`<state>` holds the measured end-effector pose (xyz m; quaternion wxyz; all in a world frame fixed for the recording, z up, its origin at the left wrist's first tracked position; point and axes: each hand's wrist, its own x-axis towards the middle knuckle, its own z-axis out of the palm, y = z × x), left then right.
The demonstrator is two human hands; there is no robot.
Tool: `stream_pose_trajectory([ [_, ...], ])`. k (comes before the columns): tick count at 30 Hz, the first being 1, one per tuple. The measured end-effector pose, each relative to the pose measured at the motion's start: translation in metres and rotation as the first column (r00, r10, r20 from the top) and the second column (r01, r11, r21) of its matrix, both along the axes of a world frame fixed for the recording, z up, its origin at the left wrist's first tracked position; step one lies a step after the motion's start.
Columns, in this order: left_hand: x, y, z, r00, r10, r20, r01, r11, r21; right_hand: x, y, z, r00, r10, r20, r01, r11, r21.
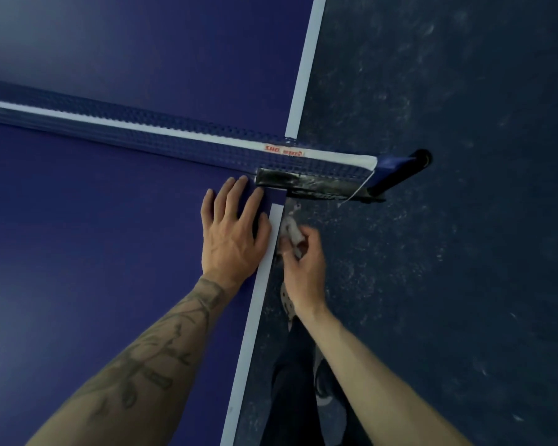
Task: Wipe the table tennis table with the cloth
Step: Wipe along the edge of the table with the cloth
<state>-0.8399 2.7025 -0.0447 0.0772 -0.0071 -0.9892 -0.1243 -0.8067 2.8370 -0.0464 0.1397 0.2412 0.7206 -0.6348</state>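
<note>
**Two forearms at the side edge; cloth [291,231] held just off the table [94,252]**

Nearest the lens, the tattooed left forearm [149,358] slants in from 7 o'clock across the blue playing surface; the bare right forearm [368,365] slants in from 5 o'clock above the floor [448,284]; between them at 6 o'clock show a dark trouser leg [290,381] and a pale perforated shoe [286,300].

The left hand [234,226] lies palm down on the table just left of centre, fingers straight and slightly spread, gripping nothing; its fingertips point toward 12 o'clock and end just short of the net [142,136]; its thumb side sits just beside the white sideline [255,323].

The right hand [303,262] is just right of centre, off the table and close beside its side edge; its fingers curl round the small crumpled white cloth, which pokes out past the knuckles toward 12 o'clock, right by the edge; whether the cloth touches the edge I cannot tell.

The sideline runs from 6 o'clock up to 12 o'clock, broken where the net crosses; the net stretches from 9 o'clock to the black clamp [290,180] at the table's edge; its post [400,170] overhangs the floor toward 2 o'clock.

Open blue surface spreads wide toward 8 and 9 o'clock on the near half, and toward 11 o'clock beyond the net; scuffed dark floor fills the side from 1 to 5 o'clock.
</note>
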Motion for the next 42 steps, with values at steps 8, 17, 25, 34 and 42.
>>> stream_pose_trajectory([
  [8, -0.004, 0.003, 0.011, 0.999, 0.010, 0.050, -0.010, 1.000, -0.001, -0.035, 0.008, 0.023, 1.000, 0.017, -0.006, -0.017, 0.999, 0.035],
  [17, -0.021, 0.027, 0.127, 0.984, 0.123, 0.127, -0.140, 0.982, 0.128, -0.061, 0.044, 0.134, 0.985, 0.123, -0.121, -0.130, 0.990, -0.053],
  [25, -0.098, 0.043, 0.213, 0.992, 0.125, -0.019, -0.122, 0.987, 0.104, -0.134, 0.084, 0.230, 0.946, 0.118, -0.301, -0.176, 0.969, -0.176],
  [34, -0.198, 0.061, 0.171, 0.980, 0.058, 0.191, -0.075, 0.994, 0.084, -0.237, 0.097, 0.162, 0.972, 0.154, -0.178, -0.154, 0.988, 0.013],
  [42, -0.265, 0.052, 0.060, 0.956, 0.018, 0.294, -0.026, 0.999, 0.026, -0.248, 0.075, 0.028, 0.896, 0.409, 0.173, -0.418, 0.908, 0.023],
])
